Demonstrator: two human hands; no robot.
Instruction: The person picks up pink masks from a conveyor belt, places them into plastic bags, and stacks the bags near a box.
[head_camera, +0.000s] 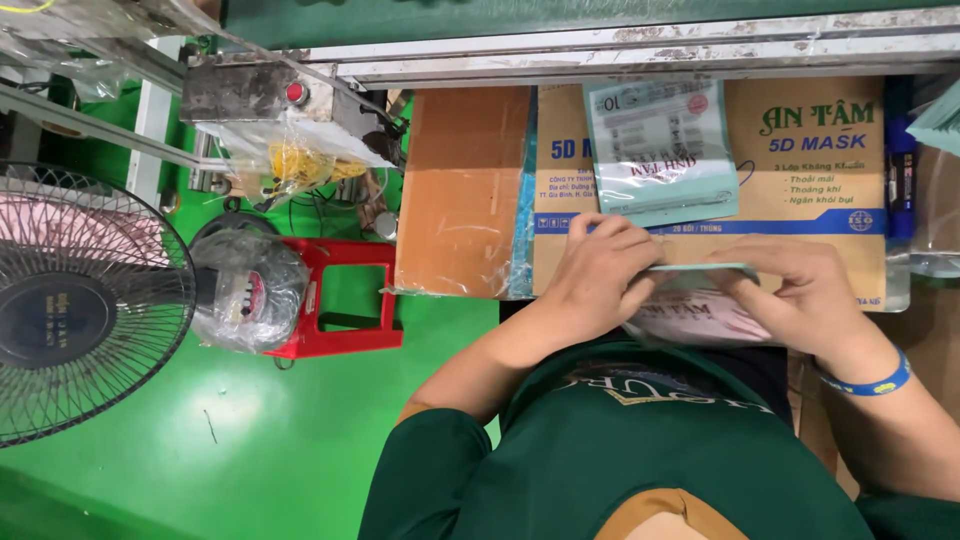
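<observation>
My left hand (600, 275) and my right hand (800, 290) both grip a thin stack of pale green face masks (700, 272), partly tucked into a clear printed pouch (690, 315) held just above my lap. The left fingers curl over the stack's left end and the right fingers pinch its right end. A filled mask pouch (660, 150) with a pale green edge lies flat on the brown printed cardboard box (810, 150) just beyond my hands. A blue band (875, 382) circles my right wrist.
A plain cardboard sheet (460, 190) lies left of the box. A red plastic stool (345, 295), a plastic-wrapped bundle (245, 290) and a black fan (80, 300) stand on the green floor at the left. A metal machine rail (640, 50) runs along the top.
</observation>
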